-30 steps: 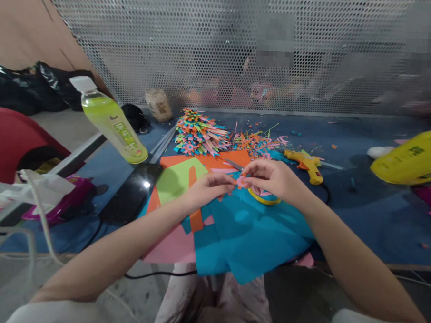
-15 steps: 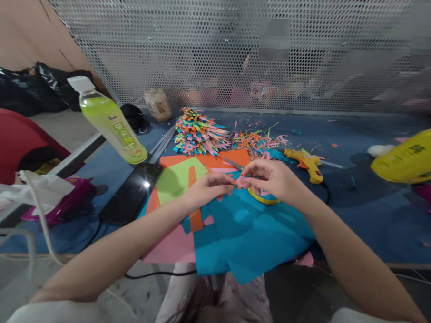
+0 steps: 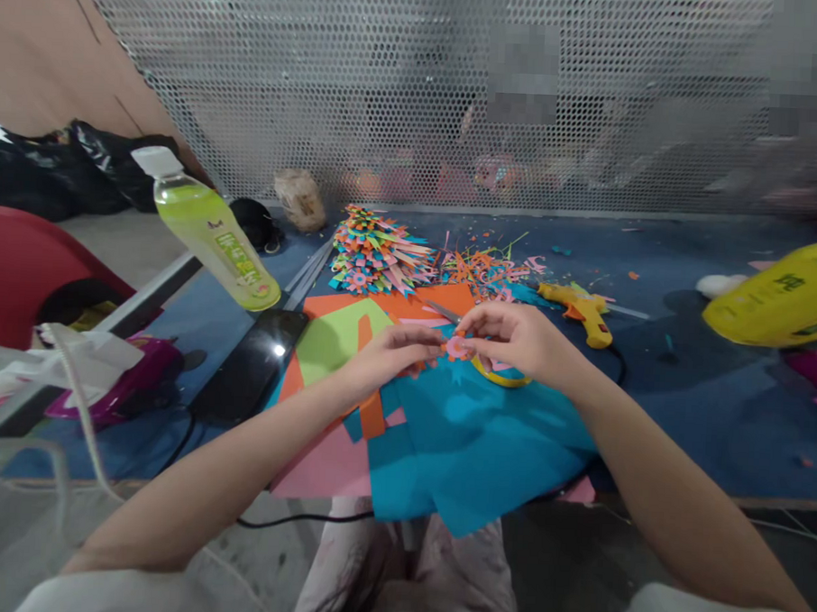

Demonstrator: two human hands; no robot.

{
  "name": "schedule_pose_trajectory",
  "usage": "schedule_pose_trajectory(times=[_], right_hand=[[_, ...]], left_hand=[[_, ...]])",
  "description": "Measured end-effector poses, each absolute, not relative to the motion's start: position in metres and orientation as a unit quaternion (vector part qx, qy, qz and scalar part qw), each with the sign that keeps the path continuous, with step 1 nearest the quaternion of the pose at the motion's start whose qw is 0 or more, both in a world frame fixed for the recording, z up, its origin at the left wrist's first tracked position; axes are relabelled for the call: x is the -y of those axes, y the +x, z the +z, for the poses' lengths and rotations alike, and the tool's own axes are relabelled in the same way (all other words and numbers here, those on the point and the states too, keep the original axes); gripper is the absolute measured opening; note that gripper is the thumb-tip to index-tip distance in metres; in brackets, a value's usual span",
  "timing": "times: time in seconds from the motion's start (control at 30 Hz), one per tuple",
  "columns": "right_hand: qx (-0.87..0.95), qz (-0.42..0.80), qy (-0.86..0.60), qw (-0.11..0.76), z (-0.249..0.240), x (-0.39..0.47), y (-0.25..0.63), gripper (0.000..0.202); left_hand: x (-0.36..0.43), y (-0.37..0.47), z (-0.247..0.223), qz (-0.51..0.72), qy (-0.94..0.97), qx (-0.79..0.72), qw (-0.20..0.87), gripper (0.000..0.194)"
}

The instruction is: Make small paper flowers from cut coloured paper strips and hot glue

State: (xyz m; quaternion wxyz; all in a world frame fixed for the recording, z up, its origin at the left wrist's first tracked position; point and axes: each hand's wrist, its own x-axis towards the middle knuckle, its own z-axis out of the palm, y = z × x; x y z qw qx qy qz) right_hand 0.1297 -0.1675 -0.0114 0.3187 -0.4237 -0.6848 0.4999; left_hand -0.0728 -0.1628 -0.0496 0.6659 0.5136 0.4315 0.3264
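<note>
A small pink and orange paper flower (image 3: 456,348) is held between both hands, above the blue paper sheets (image 3: 483,454). My left hand (image 3: 399,352) pinches its left edge with thumb and fingertips. On the other side, the fingers of my right hand (image 3: 508,336) are closed on the right edge. Scissors lie under my right hand; their blades (image 3: 442,311) and yellow handle (image 3: 500,375) show on either side of it. Orange (image 3: 373,422), green (image 3: 326,338) and pink paper (image 3: 327,460) is spread beneath my left hand and forearm.
Behind the papers stands a cone of coloured paper strips (image 3: 376,255), beside a heap of paper scraps (image 3: 484,271). A yellow glue gun (image 3: 584,312) lies to the right. Leftward are a phone (image 3: 250,367) and a drink bottle (image 3: 212,234). A perforated metal panel (image 3: 391,89) borders the table's back.
Both hands stay in nearly the same place. My left fingers have shifted slightly around the paper flower, which has turned a little, showing more of its pink face.
</note>
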Motion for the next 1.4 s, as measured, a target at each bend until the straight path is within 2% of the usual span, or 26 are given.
schedule_pose_trajectory(times=[0.17,0.37,0.8,1.13,1.4], right_hand=[[0.691,0.5,-0.417,0.316,-0.015,0.166,0.13,0.025],[0.698,0.503,-0.404,0.311,-0.023,0.164,0.131,0.026],[0.714,0.479,-0.404,0.313,-0.031,0.163,0.129,0.017],[0.684,0.529,-0.392,0.314,-0.028,0.165,0.124,0.023],[0.669,0.546,-0.382,0.33,-0.03,0.164,0.124,0.024]], left_hand=[[0.162,-0.072,-0.047,0.345,0.46,-0.403,0.712,0.022],[0.162,-0.072,-0.045,0.337,0.458,-0.393,0.723,0.038],[0.161,-0.072,-0.047,0.342,0.471,-0.369,0.725,0.038],[0.163,-0.075,-0.047,0.326,0.53,-0.363,0.694,0.04],[0.162,-0.075,-0.043,0.319,0.501,-0.341,0.728,0.044]])
